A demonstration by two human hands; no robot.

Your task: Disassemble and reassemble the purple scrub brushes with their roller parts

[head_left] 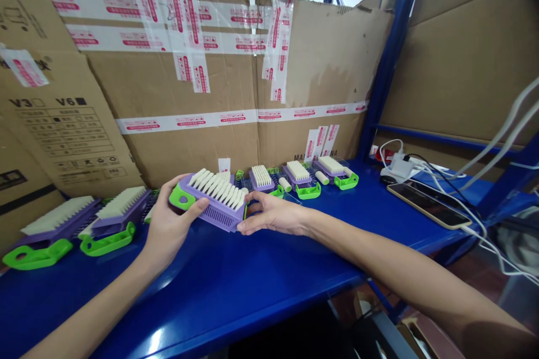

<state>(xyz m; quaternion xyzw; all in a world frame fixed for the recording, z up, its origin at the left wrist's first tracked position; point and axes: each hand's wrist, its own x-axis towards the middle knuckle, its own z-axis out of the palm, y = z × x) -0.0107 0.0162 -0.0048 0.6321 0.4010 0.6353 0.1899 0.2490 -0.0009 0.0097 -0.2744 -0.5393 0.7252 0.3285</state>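
Above the blue shelf top, both hands hold a purple brush-like piece (219, 216) with rows of cream bristles facing up and slots along its side. My left hand (170, 219) grips its left end, the thumb on the front side near a bright green end piece (182, 197). At the right end, the fingers of my right hand (269, 214) close on the corner. Similar purple and green pieces stand behind and beside it, such as one at the left (113, 210) and one at the right (297, 174). The undersides of the held piece are hidden.
Taped cardboard (202, 84) walls the back of the blue shelf (202, 291). A phone (429, 205), a white charger (400, 167) and loose cables lie at the right, near a blue upright post (389, 61). Small cream cylinders (322, 178) lie between the rear pieces.
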